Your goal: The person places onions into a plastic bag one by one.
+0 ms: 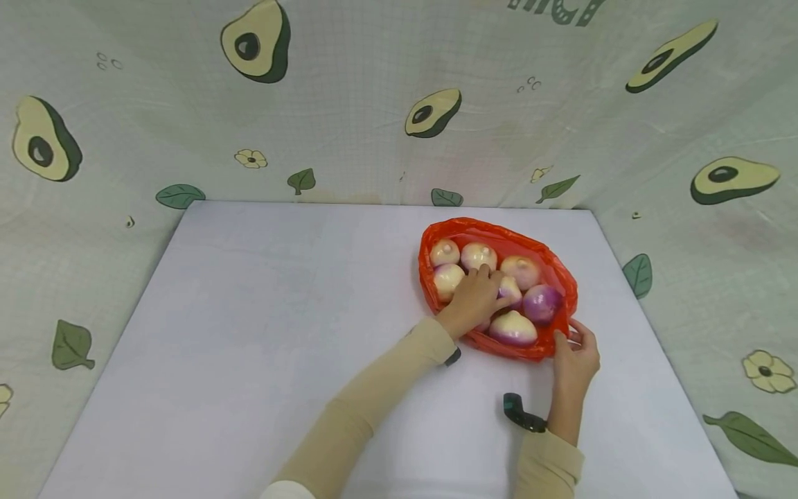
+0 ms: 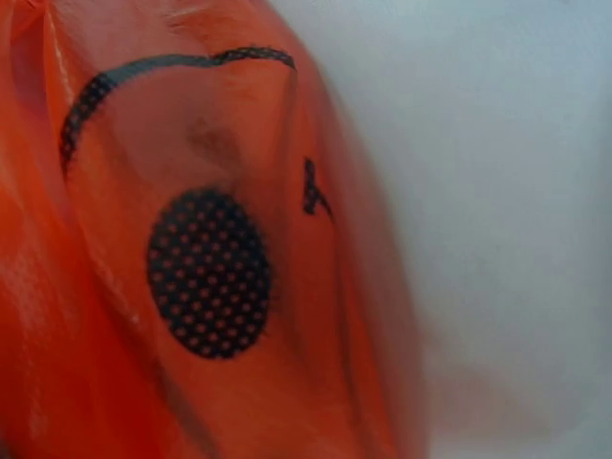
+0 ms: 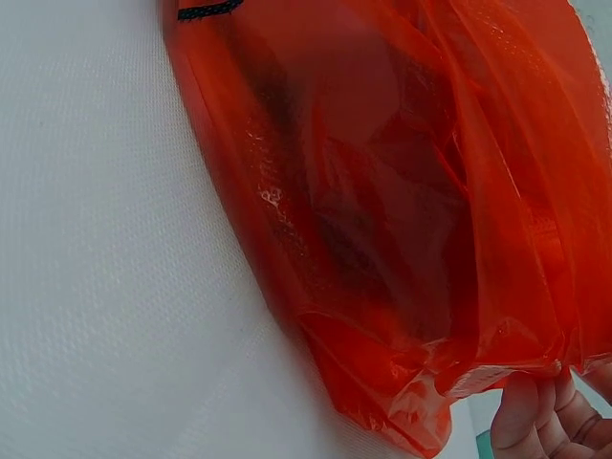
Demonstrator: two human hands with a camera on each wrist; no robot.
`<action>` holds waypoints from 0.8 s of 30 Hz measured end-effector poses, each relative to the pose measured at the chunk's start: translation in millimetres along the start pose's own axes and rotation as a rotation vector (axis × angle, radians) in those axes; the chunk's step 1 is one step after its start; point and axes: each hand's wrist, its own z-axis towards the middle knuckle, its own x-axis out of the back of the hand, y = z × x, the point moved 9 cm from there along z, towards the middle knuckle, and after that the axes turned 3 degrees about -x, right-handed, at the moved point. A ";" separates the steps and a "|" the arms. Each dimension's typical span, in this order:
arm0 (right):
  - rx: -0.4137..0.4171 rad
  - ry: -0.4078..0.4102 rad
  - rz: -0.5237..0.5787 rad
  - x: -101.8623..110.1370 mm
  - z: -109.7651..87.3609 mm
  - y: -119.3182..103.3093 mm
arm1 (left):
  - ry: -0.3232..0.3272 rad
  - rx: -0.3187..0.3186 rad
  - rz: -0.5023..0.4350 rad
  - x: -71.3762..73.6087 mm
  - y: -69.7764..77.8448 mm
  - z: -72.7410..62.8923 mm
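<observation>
A red plastic bag (image 1: 561, 267) with its rim turned down stands at the right of the table, full of several purple-and-white onions (image 1: 512, 328). My left hand (image 1: 472, 301) reaches over the near rim into the bag. Its fingers and thumb lie around an onion (image 1: 509, 291) near the middle, partly covered by the hand. At the bag's near right corner, my right hand (image 1: 576, 353) pinches the rim. The right wrist view shows the fingertips (image 3: 521, 411) at the bag's edge. Only the bag's printed side (image 2: 210, 273) fills the left wrist view; the left hand is hidden there.
The bag stands on a white table (image 1: 280, 298). Behind and beside the table hangs a pale cloth (image 1: 349, 83) printed with avocados and leaves. A black wrist device (image 1: 524, 414) sits at the right wrist, and part of another shows beneath the left forearm.
</observation>
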 end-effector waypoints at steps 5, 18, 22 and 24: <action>-0.005 -0.001 -0.005 1.3 0.2 0.7 | 0.004 0.024 -0.037 0.8 0.3 0.8; -0.009 -0.035 -0.016 -0.1 -2.0 -1.5 | 0.037 0.047 -0.141 10.4 -3.4 -5.7; 0.012 -0.040 -0.026 -0.9 -3.8 -6.4 | 0.089 0.049 -0.199 25.4 -7.3 -12.6; 0.036 -0.035 -0.031 -0.3 -4.9 -10.1 | 0.122 0.052 -0.221 33.7 -11.4 -17.6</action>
